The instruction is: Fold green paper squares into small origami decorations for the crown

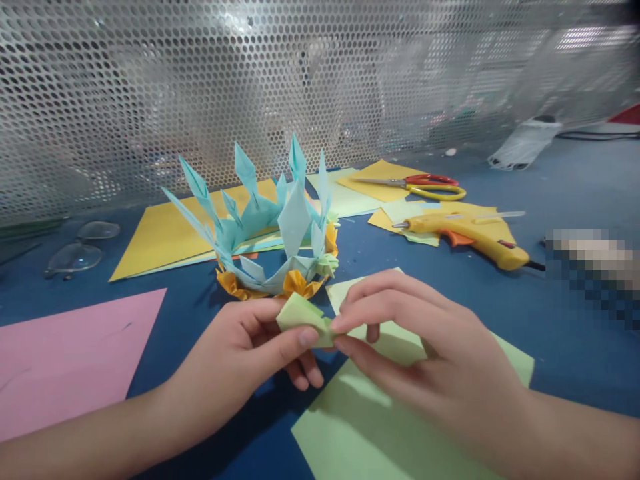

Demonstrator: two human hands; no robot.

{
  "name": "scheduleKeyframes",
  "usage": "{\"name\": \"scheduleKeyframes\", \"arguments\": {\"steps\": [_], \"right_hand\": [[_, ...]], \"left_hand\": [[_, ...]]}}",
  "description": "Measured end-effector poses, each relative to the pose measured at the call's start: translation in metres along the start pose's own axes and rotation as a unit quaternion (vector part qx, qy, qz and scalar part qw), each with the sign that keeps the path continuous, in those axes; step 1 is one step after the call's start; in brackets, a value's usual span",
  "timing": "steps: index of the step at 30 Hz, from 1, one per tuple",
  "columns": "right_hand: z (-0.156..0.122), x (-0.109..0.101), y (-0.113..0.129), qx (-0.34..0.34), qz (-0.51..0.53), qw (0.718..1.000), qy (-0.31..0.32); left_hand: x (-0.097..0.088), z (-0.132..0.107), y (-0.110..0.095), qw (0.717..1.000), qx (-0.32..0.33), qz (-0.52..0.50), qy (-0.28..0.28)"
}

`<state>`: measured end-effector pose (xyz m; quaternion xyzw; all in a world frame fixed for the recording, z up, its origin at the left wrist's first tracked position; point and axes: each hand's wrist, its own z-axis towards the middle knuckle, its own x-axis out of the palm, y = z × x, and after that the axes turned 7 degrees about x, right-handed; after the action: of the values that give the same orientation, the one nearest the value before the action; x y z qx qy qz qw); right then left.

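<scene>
Between my two hands is a small folded piece of light green paper (302,315). My left hand (250,340) pinches its left part between thumb and fingers. The fingertips of my right hand (415,340) grip its right end. Just behind it stands a light blue folded-paper crown (295,220) with tall pointed spikes and orange and green paper flowers around its base. Below my right hand lie light green paper sheets (380,420), partly covered by the hand and its shadow.
A pink sheet (80,353) lies at left, near eyeglasses (80,250). Yellow sheets (155,230) are behind the crown. Scissors (420,185) and a yellow glue gun (465,233) rest on papers at right. A perforated metal panel (320,87) borders the blue table (575,193).
</scene>
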<state>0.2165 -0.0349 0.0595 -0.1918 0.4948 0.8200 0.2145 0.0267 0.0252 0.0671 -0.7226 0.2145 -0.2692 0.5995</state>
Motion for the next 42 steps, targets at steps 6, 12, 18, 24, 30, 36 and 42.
{"name": "scheduleKeyframes", "arguments": {"steps": [6, 12, 18, 24, 30, 36, 42], "right_hand": [[0.0015, -0.0002, 0.0009, -0.011, -0.01, 1.0, -0.011], [0.001, -0.0006, 0.0006, -0.034, -0.016, 0.999, -0.019], [-0.0005, 0.001, 0.0029, -0.05, -0.041, 0.997, -0.043], [-0.0005, 0.0003, 0.003, -0.033, -0.037, 0.998, -0.049], [-0.0002, -0.0001, 0.0036, 0.009, 0.015, 1.0, -0.005], [0.0004, 0.0014, 0.0033, 0.092, 0.063, 0.993, 0.041], [-0.0048, 0.0032, -0.0036, -0.016, 0.055, 0.998, 0.012]], "left_hand": [[0.0007, 0.0006, -0.0006, 1.0, -0.015, 0.018, -0.007], [-0.0012, 0.0005, 0.0022, 0.999, -0.037, 0.011, 0.003], [-0.0045, -0.0012, 0.005, 0.998, -0.038, -0.026, 0.032], [-0.0076, -0.0016, 0.0045, 0.998, -0.039, -0.037, 0.039], [-0.0052, -0.002, 0.0058, 0.998, -0.028, -0.039, 0.052], [-0.0026, -0.0051, 0.0066, 0.997, -0.013, -0.014, 0.079], [-0.0037, -0.0039, 0.0037, 0.996, -0.029, -0.02, 0.082]]}}
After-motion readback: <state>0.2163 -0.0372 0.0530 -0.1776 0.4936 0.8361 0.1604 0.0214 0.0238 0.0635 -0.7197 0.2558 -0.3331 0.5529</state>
